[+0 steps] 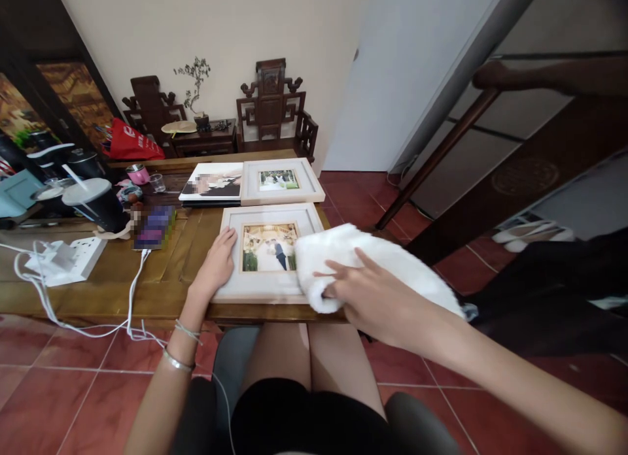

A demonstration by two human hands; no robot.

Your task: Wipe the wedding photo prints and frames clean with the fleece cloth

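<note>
A light wooden picture frame (230,291) with a wide white mat and a wedding photo lies flat at the table's front edge. My left hand (220,264) rests along the frame's left side, its fingers wrapped over the edge. In my right hand (360,288) is a fluffy white cloth (338,249), which covers the frame's right side and trails off past the table. Behind lies a second picture frame (309,192) with a smaller photo. Touching its left side is a stacked photo panel (213,180) with a white edge.
On the table's left stand a dark lidded cup with a straw (95,203), a white power strip (81,262) with cables, and a phone (154,227) on a charging cord. Farther back are a pink cup (138,174) and a red bag (132,141). A wooden chair (441,148) stands at right.
</note>
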